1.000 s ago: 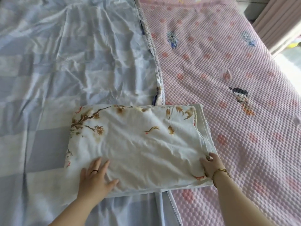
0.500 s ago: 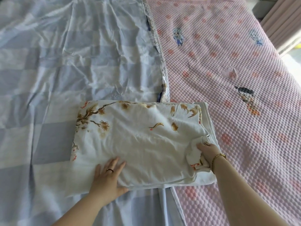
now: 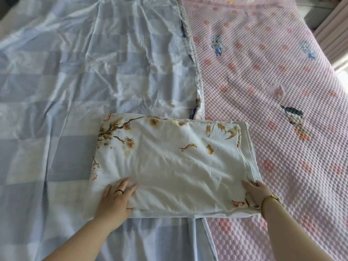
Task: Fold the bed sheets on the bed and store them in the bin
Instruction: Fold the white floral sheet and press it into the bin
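Observation:
A white sheet with brown floral print (image 3: pixel 169 166) lies folded into a thick rectangle on the bed. My left hand (image 3: pixel 116 198) rests flat on its near left part, fingers straight, thumb at the near edge. My right hand (image 3: pixel 258 193) lies on the near right corner with the fingers stretched over the layered edge. Under the folded sheet a blue and white checked sheet (image 3: pixel 75 81) is spread out and wrinkled. No bin is in view.
A pink quilted mattress cover (image 3: pixel 273 91) with cartoon figures fills the right half of the bed. The checked sheet's edge runs down the middle beside it. Pink curtains (image 3: pixel 337 31) hang at the far right.
My right hand had lifted and bunched the near right corner of the folded sheet; now that corner lies flat again under the hand. My left hand stayed on the sheet.

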